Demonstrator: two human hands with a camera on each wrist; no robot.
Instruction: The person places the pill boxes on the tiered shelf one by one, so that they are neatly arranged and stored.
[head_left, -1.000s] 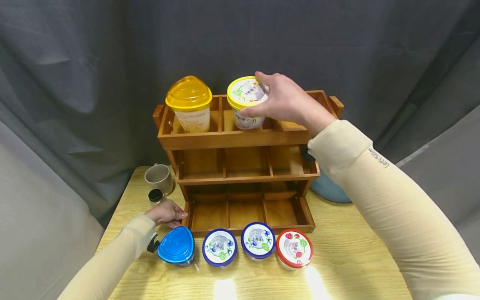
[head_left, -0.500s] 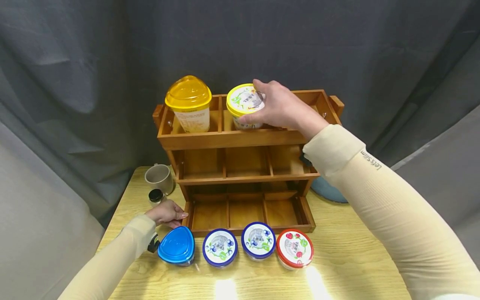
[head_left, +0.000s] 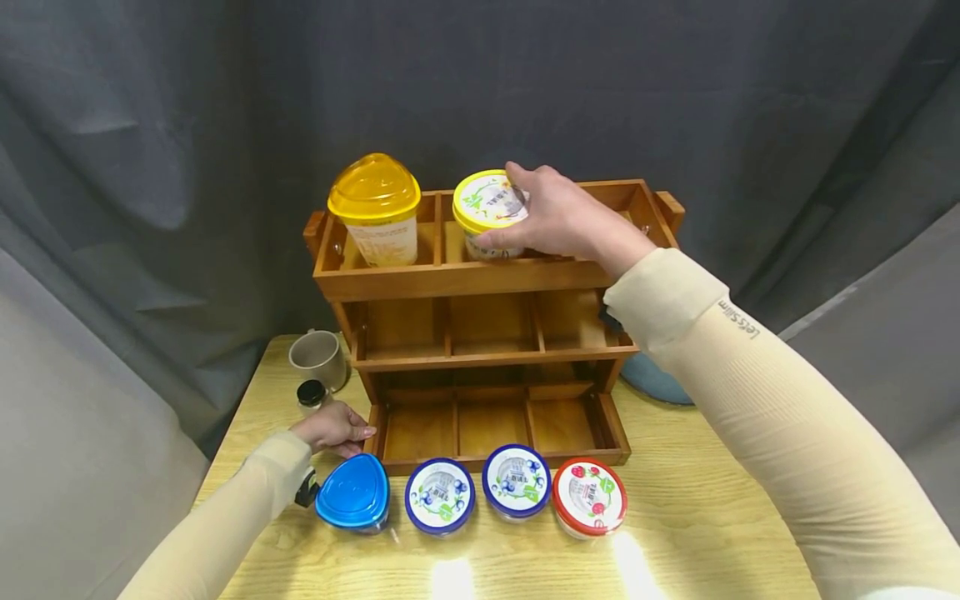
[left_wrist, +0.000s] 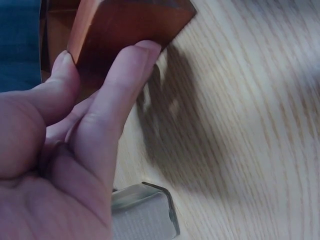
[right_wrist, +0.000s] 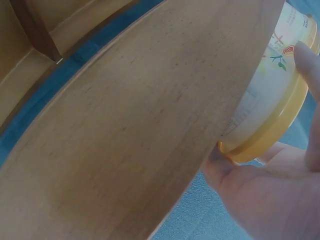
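The right hand [head_left: 562,212] is gripping the yellow-lidded tub [head_left: 480,204], which is sitting lower than a second ago, inside the top tray [head_left: 480,281] beside the amber-lidded cup [head_left: 378,208], so its lowering is apparently nearing completion. Meanwhile, the left hand [head_left: 335,427] is pinching the bottom tray's [head_left: 614,427] left side between thumb and fingers.

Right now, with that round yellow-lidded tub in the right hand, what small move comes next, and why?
I'd probably ease the round yellow-lidded tub down until it meets support, before the right hand loosens its grip. Its lower part is inside the top tier, in the compartment beside the amber-lidded tub, but its base is hidden, so I can't tell whether it rests.
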